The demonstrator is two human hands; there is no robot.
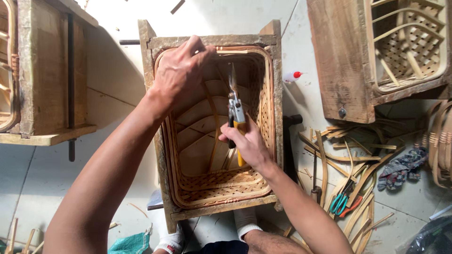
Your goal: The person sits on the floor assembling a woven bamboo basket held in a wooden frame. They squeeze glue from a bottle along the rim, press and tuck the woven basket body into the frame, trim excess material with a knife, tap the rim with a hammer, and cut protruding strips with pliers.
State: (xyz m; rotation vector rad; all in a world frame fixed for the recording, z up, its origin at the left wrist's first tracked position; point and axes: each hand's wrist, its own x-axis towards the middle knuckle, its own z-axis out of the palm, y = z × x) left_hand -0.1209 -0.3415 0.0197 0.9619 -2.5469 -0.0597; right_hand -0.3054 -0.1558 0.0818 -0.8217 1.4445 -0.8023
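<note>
The basket sits woven inside its wooden frame — left hand grips the far rim, right hand clasps shears, trimming unfinished.

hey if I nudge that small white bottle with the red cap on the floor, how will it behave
The small white bottle lies on its side, so it would probably roll. It looks like light plastic, likely sliding easily on the smooth floor.
</note>
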